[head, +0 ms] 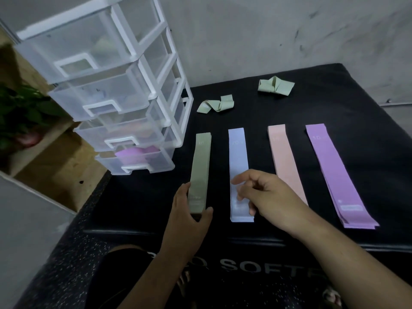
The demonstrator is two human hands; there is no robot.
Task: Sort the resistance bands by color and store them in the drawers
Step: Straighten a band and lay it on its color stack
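Observation:
Four flat stacks of resistance bands lie side by side on the black mat [334,103]: green [200,166], light blue [238,157], pink [283,157] and purple [332,172]. My left hand [189,210] grips the near end of the green stack, thumb on its right edge. My right hand [263,195] hovers over the near part of the blue stack with fingers loosely curled, holding nothing. Two crumpled green bands [215,104] [276,85] lie farther back. The clear plastic drawer tower [124,90] stands at the left with its drawers pulled out; purple bands [136,155] sit in the lowest one.
A concrete wall [267,30] rises behind the mat. A wooden shelf [55,161] with a green plant [20,112] stands left of the drawers. Speckled dark flooring [66,253] and my feet [332,295] are below the mat's front edge.

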